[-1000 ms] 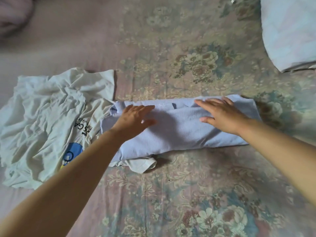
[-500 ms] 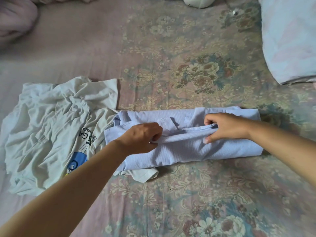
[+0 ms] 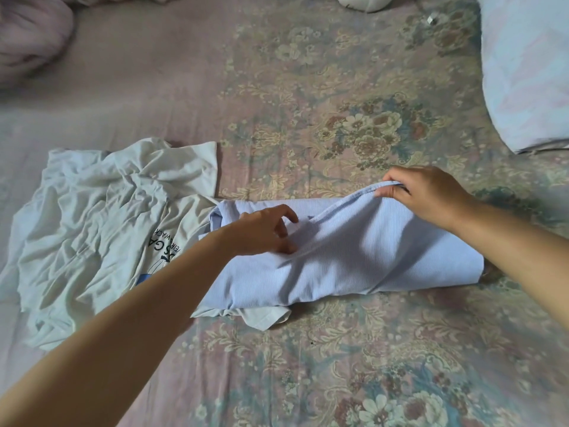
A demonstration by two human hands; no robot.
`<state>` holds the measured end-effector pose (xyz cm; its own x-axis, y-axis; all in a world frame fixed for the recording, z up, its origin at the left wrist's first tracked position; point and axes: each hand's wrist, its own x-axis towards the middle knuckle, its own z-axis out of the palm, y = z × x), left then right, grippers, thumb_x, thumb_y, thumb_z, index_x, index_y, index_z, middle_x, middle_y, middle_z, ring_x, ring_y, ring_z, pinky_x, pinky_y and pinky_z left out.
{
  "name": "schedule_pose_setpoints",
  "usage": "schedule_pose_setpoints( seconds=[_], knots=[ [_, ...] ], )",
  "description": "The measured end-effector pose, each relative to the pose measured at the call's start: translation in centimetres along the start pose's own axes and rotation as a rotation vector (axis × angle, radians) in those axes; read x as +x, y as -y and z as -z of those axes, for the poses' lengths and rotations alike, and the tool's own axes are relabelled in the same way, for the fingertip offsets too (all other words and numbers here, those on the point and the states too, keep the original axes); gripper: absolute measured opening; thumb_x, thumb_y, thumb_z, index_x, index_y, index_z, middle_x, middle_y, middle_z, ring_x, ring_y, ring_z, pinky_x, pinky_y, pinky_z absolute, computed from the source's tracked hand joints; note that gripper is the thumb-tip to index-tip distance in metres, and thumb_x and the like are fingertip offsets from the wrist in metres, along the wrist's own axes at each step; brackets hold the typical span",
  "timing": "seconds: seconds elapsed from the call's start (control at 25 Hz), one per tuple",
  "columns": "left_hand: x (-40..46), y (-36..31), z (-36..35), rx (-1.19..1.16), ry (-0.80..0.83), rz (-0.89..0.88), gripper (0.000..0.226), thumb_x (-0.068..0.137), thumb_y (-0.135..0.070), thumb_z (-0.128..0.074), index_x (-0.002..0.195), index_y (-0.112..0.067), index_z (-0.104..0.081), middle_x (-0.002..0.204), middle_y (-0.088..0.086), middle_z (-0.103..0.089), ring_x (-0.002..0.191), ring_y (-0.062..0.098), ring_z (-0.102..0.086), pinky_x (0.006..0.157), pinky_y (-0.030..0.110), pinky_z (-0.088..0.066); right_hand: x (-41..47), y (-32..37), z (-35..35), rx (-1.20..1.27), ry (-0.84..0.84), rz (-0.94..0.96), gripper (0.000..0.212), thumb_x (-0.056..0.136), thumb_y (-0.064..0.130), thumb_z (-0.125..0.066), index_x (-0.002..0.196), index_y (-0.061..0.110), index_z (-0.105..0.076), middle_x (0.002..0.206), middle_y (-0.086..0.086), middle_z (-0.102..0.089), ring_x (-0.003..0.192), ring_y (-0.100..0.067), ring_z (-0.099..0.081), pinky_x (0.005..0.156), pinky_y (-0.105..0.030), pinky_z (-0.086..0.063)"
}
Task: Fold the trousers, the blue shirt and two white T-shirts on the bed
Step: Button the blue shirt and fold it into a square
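Observation:
The blue shirt [image 3: 363,257] lies folded into a long band across the middle of the flowered bed [image 3: 308,97]. My right hand [image 3: 428,195] pinches its far edge and lifts that edge up off the band. My left hand [image 3: 264,229] rests on the shirt's left part with fingers loosely bent, pressing the cloth down. A crumpled white T-shirt [image 3: 101,223] with a printed design lies spread at the left. Its lower corner pokes out under the blue shirt's near edge. No trousers or second T-shirt can be made out.
A pale blue pillow [image 3: 529,69] sits at the far right. A pink bundle of bedding [image 3: 30,35] lies at the far left corner. A white object [image 3: 363,1] shows at the top edge, with a small metallic item [image 3: 432,18] beside it.
My right hand went from lying flat to pinching the shirt's edge, then raised it and moved it away from me. My left hand loosened from its pinch and now presses the cloth.

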<state>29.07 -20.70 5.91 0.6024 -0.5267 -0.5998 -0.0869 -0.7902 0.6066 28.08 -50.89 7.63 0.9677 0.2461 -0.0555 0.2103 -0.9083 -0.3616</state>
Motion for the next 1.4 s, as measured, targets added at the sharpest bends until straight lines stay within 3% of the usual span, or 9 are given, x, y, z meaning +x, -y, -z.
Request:
schedule_pose_setpoints(
  seconds=[0.16, 0.28, 0.44, 0.56, 0.8, 0.96, 1.12, 1.32, 1.4],
  knots=[
    [1.3, 1.1, 0.3, 0.212, -0.479, -0.038, 0.022, 0.089, -0.029, -0.06, 0.087, -0.008, -0.066, 0.08, 0.006, -0.058, 0.072, 0.022, -0.054, 0.07, 0.035, -0.041, 0.5, -0.9, -1.9, -0.194, -0.118, 0.056, 0.036, 0.086, 0.036, -0.059, 0.086, 0.001, -0.06, 0.069, -0.019, -0.061, 0.067, -0.037, -0.059, 0.058, -0.041, -0.047],
    [2.3, 2.9, -1.4, 0.683, -0.867, -0.059, 0.022, 0.083, -0.03, -0.06, 0.087, -0.009, -0.065, 0.081, 0.009, -0.062, 0.069, 0.028, -0.063, 0.067, 0.04, -0.049, 0.5, -1.2, -3.9, -0.288, 0.248, -0.246, 0.047, 0.093, 0.045, -0.047, 0.128, 0.014, -0.047, 0.129, -0.01, -0.053, 0.123, -0.032, -0.043, 0.098, -0.047, -0.031],
    [2.5, 5.0, -2.2, 0.564, -0.487, 0.232, 0.055, 0.089, -0.052, -0.049, 0.127, -0.013, -0.045, 0.127, 0.008, -0.049, 0.12, 0.03, -0.044, 0.098, 0.046, -0.033, 0.3, -3.0, -4.1, -0.243, 0.519, -0.421, 0.064, 0.085, 0.068, -0.04, 0.136, 0.029, -0.038, 0.148, -0.002, -0.034, 0.136, -0.028, -0.026, 0.109, -0.051, -0.015],
    [1.9, 5.5, -1.7, 0.546, -0.509, 0.157, 0.065, 0.083, -0.06, -0.051, 0.129, -0.014, -0.044, 0.129, 0.007, -0.046, 0.121, 0.028, -0.043, 0.096, 0.046, -0.037, 1.0, -3.9, -2.6, -0.24, 0.625, -0.378, 0.055, 0.072, 0.076, -0.047, 0.096, 0.027, -0.05, 0.116, 0.001, -0.049, 0.123, -0.029, -0.04, 0.103, -0.049, -0.023],
    [2.1, 5.2, -1.7, 0.596, -0.242, 0.314, 0.064, 0.08, -0.069, -0.048, 0.117, -0.016, -0.05, 0.113, 0.002, -0.059, 0.111, 0.022, -0.054, 0.097, 0.04, -0.03, 0.5, -4.1, -2.9, -0.295, 0.735, -0.371, 0.03, 0.082, 0.049, -0.064, 0.077, 0.03, -0.042, 0.094, 0.005, -0.046, 0.104, -0.022, -0.04, 0.105, -0.05, -0.024],
    [-0.2, 5.2, -2.2, 0.44, -0.392, 0.118, 0.043, 0.089, -0.046, -0.052, 0.103, -0.006, -0.061, 0.105, 0.01, -0.058, 0.1, 0.027, -0.058, 0.078, 0.036, -0.048, -1.5, -3.5, -1.7, 0.011, 0.499, -0.311, 0.025, 0.085, 0.031, -0.067, 0.076, 0.023, -0.045, 0.079, -0.002, -0.051, 0.073, -0.023, -0.048, 0.069, -0.036, -0.038],
    [-6.5, 3.7, -4.7, 0.467, -0.736, -0.262, 0.03, 0.092, -0.048, -0.037, 0.094, -0.019, -0.043, 0.08, 0.006, -0.062, 0.053, 0.028, -0.063, 0.035, 0.027, -0.044, -8.5, -1.9, 0.8, 0.049, 0.413, -0.207, 0.024, 0.089, 0.026, -0.062, 0.082, 0.032, -0.04, 0.078, 0.005, -0.054, 0.074, -0.025, -0.054, 0.068, -0.039, -0.044],
    [-15.6, 4.0, -12.8, 0.544, -0.565, -0.641, 0.015, 0.094, -0.029, -0.046, 0.099, -0.015, -0.047, 0.084, 0.004, -0.062, 0.068, 0.022, -0.06, 0.045, 0.031, -0.047, -22.3, -1.2, -0.2, -0.248, 0.218, 0.162, 0.052, 0.048, -0.006, -0.08, 0.093, 0.013, -0.061, 0.085, -0.012, -0.068, 0.074, -0.033, -0.067, 0.069, -0.037, -0.044],
    [-17.2, 5.4, -17.1, 0.673, -0.504, -0.684, 0.014, 0.088, -0.02, -0.051, 0.099, -0.013, -0.048, 0.092, 0.007, -0.064, 0.071, 0.023, -0.059, 0.051, 0.033, -0.047, -26.7, -0.7, -2.5, -0.342, 0.172, 0.274, 0.033, 0.063, 0.003, -0.06, 0.095, 0.008, -0.064, 0.093, -0.012, -0.07, 0.084, -0.029, -0.067, 0.074, -0.034, -0.04]
  ],
)
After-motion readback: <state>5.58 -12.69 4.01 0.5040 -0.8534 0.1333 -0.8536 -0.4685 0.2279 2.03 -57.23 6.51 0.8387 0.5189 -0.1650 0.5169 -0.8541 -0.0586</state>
